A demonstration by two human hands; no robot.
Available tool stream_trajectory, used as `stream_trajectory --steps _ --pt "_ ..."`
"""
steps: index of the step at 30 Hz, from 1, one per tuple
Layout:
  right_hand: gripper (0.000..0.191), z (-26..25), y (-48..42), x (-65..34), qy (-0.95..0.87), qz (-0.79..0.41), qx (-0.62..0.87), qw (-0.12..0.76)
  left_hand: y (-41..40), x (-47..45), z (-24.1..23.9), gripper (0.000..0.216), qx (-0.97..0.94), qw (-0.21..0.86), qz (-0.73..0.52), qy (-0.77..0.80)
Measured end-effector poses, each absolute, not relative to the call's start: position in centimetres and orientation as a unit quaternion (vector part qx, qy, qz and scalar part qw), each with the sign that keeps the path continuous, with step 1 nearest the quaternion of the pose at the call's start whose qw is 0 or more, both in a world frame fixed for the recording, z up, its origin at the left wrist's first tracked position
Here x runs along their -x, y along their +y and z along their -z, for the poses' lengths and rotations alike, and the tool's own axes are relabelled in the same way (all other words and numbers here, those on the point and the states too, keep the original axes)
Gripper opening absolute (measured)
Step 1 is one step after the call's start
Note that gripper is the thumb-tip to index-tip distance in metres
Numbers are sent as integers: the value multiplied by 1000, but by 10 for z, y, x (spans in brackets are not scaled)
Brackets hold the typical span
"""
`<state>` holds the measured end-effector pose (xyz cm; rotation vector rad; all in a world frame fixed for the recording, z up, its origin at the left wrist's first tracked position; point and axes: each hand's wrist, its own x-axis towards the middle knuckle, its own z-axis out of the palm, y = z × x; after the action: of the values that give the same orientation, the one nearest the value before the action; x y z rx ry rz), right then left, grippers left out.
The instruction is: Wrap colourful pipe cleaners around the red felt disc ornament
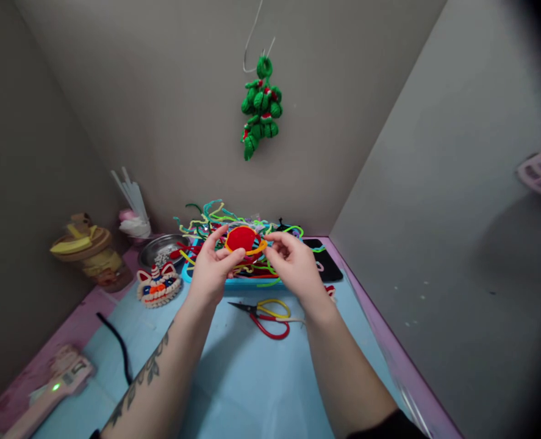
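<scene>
Item: red disc with orange rim, held above the far blue tray; left hand, fingers clamped on its left edge; right hand, fingers pinched on its right edge; scissors lay nearer, on the surface.

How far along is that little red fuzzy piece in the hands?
Done, it seems: the red disc looks filled in. In hand: the left hand holds it while the right hand pinches an orange pipe cleaner curving along its lower edge. Left, probably: closing that rim and trimming; the scissors lie untouched nearby.
</scene>
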<state>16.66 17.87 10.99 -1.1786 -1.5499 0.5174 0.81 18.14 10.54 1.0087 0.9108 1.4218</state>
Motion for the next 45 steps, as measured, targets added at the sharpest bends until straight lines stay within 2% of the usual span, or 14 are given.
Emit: stream_trajectory --steps 8,15,20,27,31,36,45 --pt "15 -107 179 -166 -699 -54 452 552 181 -9 -105 85 -446 544 -594 390" --pt "15 -89 182 -152 -631 102 435 633 176 -13 -106 81 -454 519 -606 397" --pt "15 -77 183 -153 -611 175 433 638 174 -16 -105 78 -456 524 -595 405" --pt "12 -77 185 -152 -598 154 444 649 171 -18 -108 77 -435 553 -574 419" --pt "12 -84 183 -143 -569 44 464 678 169 -20 -110 75 -426 555 -580 417" --pt "10 -92 177 -139 -574 -55 465 672 169 -20 -108 69 -426 533 -605 409" --pt "10 -87 185 -150 -630 -49 403 662 171 -18 -108 65 -433 508 -616 418"
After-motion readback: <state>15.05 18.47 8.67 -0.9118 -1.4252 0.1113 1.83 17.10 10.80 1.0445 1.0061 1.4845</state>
